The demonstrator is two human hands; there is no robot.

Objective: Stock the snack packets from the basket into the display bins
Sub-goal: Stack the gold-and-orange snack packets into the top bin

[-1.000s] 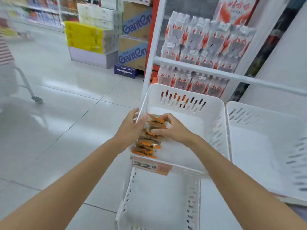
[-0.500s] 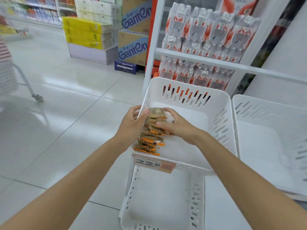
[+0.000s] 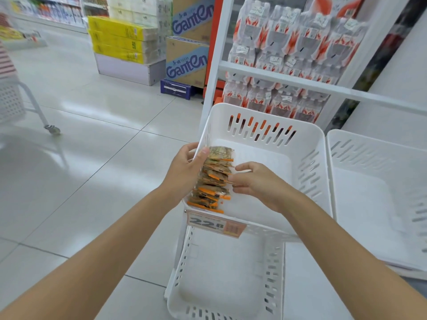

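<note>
A row of several brown snack packets (image 3: 213,179) with orange edges stands along the left wall inside a white display bin (image 3: 307,144). My left hand (image 3: 184,172) is outside that wall, thumb over the rim, pressing the far end of the row. My right hand (image 3: 256,181) is inside the bin, its fingertips against the right side of the packets. The basket is not in view.
A price tag (image 3: 215,224) reading 22.8 hangs on the bin's front rim. Another white bin (image 3: 182,269) sits below and a third (image 3: 379,155) to the right. Behind is a white shelf (image 3: 288,80) of bottled packs. Cartons (image 3: 187,63) and a cart wheel (image 3: 52,129) stand on the tiled floor.
The row of packets has been pushed flatter against the bin's left wall. My right hand has slid off the top of the stack to its side.
</note>
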